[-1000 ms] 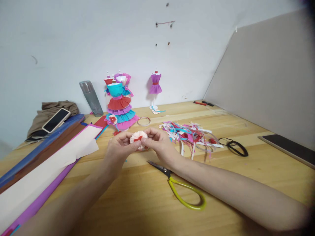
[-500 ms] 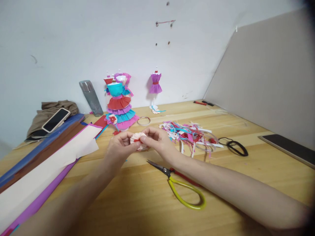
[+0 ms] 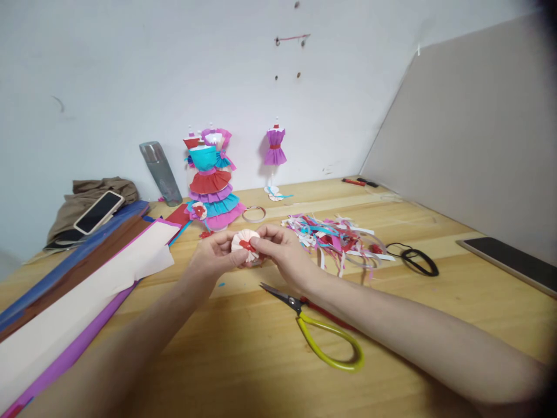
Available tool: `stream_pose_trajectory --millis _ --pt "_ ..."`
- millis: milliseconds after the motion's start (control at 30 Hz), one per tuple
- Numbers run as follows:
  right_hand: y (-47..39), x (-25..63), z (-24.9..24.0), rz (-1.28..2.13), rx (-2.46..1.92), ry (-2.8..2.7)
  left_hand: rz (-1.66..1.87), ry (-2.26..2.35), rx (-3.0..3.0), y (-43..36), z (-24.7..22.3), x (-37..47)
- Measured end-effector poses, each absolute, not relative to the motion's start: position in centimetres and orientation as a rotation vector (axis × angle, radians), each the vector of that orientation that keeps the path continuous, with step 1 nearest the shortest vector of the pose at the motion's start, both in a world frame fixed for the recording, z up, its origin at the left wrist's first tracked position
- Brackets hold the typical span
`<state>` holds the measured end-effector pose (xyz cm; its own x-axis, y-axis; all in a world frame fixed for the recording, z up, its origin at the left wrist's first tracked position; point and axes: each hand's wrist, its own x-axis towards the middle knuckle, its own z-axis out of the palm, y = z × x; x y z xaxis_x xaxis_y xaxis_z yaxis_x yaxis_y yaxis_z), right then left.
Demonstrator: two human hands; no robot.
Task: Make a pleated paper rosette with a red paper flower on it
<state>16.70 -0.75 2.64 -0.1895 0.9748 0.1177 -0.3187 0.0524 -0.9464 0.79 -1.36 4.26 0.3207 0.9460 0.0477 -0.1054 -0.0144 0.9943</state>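
Between my two hands is a round, pleated cream paper rosette (image 3: 239,238) with a red piece at its centre, its face turned up toward me. My left hand (image 3: 213,252) pinches its left edge between thumb and fingers. From the other side my right hand (image 3: 281,249) grips it, the thumb resting by the red centre. Scissors (image 3: 331,342) with yellow handles lie on the table below my right wrist, partly hidden by the forearm along with a red strip (image 3: 331,316).
Paper scraps (image 3: 331,235) are heaped beyond my right hand. Small mannequins in ruffled paper dresses (image 3: 213,180) stand at the back, with a purple-dressed one (image 3: 275,148) apart. Long paper sheets (image 3: 96,284), a phone (image 3: 99,212) and a bottle (image 3: 161,174) are left; a dark tablet-like slab (image 3: 513,261) is right.
The rosette has been tilted in my fingers, so its round face and red centre show more fully. Both hands keep hold of it in nearly the same place.
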Motion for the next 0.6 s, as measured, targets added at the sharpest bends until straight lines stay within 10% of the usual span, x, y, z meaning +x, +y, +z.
stream_pose_trajectory --millis 600 --pt "-0.17 16.98 2.79 1.386 -0.859 -1.242 0.974 1.013 1.323 -1.07 4.59 0.54"
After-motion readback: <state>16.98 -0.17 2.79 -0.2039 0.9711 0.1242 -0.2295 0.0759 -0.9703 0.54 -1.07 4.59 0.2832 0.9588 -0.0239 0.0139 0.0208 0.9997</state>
